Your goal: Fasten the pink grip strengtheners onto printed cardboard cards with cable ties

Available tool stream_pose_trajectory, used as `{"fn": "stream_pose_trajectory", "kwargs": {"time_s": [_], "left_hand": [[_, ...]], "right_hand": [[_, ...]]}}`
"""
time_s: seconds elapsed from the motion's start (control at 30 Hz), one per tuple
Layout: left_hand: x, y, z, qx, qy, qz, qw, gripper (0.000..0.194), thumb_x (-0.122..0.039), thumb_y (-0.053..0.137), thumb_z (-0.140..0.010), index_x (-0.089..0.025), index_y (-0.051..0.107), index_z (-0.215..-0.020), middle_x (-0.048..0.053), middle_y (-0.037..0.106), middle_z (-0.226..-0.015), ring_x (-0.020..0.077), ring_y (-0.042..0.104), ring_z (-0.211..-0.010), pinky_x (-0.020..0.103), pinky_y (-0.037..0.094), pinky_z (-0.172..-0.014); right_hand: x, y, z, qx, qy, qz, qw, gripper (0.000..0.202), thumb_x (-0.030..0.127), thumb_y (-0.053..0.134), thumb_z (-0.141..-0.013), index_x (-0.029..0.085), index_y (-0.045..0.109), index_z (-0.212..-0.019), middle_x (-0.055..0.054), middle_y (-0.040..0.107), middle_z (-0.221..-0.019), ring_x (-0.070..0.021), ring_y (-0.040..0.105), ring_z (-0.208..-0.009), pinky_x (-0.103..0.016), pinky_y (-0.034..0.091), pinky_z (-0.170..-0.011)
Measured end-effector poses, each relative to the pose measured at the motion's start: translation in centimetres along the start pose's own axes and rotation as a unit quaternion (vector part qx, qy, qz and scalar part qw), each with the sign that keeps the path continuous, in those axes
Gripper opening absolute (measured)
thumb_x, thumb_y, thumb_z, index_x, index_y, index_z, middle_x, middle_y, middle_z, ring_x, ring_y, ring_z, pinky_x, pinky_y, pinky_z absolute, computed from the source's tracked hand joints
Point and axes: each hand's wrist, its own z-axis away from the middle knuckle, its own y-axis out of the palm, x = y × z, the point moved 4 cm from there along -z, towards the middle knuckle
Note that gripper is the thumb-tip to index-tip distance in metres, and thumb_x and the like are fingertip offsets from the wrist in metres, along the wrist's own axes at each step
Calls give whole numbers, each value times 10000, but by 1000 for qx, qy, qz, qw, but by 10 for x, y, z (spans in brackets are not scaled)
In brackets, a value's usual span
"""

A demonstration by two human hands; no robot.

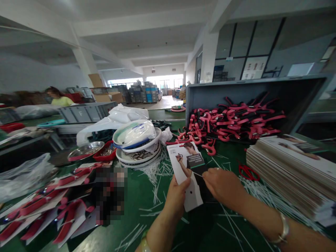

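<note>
Green table, white strips, card stack

My two hands, two bracelets, one held card, one stack of cards, one pair of red scissors, pink clamps too many to count

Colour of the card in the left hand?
Card: mostly white, dark printed panel; head view shows it best.

Printed white-and-dark card, held tilted, thin white tie at its middle
</note>
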Motion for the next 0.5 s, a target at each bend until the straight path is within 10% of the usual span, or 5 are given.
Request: {"fn": "stream_pose_trajectory", "kwargs": {"time_s": [0.27, 0.4, 0.5], "left_hand": [[-6, -1, 1, 13, -25, -9, 1000, 562, -183, 762, -542, -162, 603, -1081, 47, 700, -792, 200, 640, -677, 281, 463, -642], [-17, -8, -3, 81, -63, 26, 994, 583, -170, 758, -534, -128, 606, -1094, 76, 701, -782, 214, 647, -641, 290, 469, -608], [-15, -13, -3, 101, -85, 17, 991, 513, -181, 757, -552, -104, 626, -1042, 89, 701, -758, 202, 638, -594, 285, 467, -579]], "right_hand": [[-5, -7, -9, -38, -22, -181, 983, 252, 289, 453, -866, 177, 648, -753, -62, 661, -741, -182, 605, -704, -257, 400, -593], [-57, 9, -11, -104, 150, -464, 867, 331, 439, 457, -839, 185, 633, -721, 0, 609, -595, -127, 536, -535, -228, 387, -509], [-50, 36, -16, 26, 151, -651, 744, 269, 441, 588, -731, 175, 626, -717, 12, 608, -561, -114, 514, -468, -227, 403, -474]]}}
